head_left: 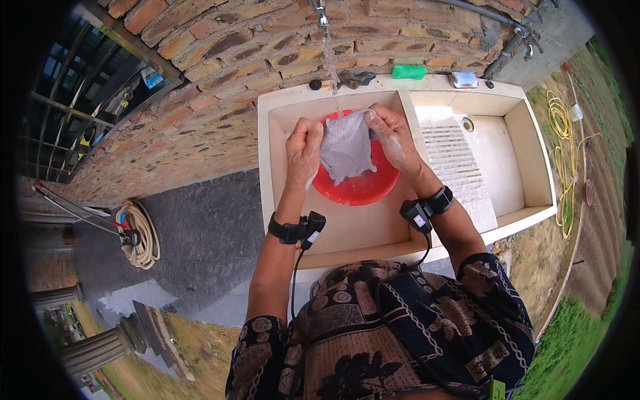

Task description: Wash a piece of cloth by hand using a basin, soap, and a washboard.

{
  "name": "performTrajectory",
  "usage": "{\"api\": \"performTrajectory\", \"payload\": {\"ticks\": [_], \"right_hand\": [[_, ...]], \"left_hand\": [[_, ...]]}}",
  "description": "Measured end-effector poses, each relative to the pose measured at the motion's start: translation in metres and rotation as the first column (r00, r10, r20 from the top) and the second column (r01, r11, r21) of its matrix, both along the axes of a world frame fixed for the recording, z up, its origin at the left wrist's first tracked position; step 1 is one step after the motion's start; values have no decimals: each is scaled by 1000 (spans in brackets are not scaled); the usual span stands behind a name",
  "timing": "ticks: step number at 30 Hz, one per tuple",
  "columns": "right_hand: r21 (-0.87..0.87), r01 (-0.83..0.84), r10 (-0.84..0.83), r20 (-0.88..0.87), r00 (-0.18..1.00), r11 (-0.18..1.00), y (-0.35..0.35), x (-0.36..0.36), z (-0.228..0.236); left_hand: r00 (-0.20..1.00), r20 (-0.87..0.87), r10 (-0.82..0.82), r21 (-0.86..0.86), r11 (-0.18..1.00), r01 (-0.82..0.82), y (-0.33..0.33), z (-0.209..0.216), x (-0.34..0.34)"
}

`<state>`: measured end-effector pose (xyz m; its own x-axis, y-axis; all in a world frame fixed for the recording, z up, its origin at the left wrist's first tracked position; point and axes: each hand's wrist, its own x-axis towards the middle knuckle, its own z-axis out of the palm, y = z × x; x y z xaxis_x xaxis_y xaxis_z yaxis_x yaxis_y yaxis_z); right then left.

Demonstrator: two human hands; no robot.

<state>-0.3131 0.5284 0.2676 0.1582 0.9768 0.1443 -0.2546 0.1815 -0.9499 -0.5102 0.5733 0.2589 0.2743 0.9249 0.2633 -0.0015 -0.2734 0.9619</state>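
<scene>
Grey cloth [345, 148] is held up by both hands over the red basin [363, 190], which stands in the left compartment of the cream outdoor sink [280, 173], toward its back wall. The left hand [303, 150] is closed in a loose fist on the cloth's left edge; the right hand [393, 137] pinches the upper right corner between thumb and fingers. The cloth is thereby stretched at its top, its lower part hanging free into the basin, apparently so that run-off is caught there. A thin stream of water [330, 63] is seen falling from the tap [322, 15] on the brick wall [220, 73] and meeting the cloth's upper edge, which appears to be the reason for the raised position. A black strap with a small device is worn on each wrist. On the sink's back rim a green bar [409, 71] and a pale sponge-like item [463, 79] are noted. The right compartment holds a ribbed washboard slope [460, 167]. A coiled hose [137, 233] lies on the pavement to the left.
</scene>
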Motion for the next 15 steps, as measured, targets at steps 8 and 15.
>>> {"api": "performTrajectory", "payload": {"ticks": [8,15], "right_hand": [[128,-10,40,-231,972,992,-7,15,67],[146,74,-47,-178,983,987,-14,36,94]], "left_hand": [[963,-224,-150,-60,988,140,-6,-7,-12],[788,-556,263,347,935,-68,-4,-27,-15]]}}
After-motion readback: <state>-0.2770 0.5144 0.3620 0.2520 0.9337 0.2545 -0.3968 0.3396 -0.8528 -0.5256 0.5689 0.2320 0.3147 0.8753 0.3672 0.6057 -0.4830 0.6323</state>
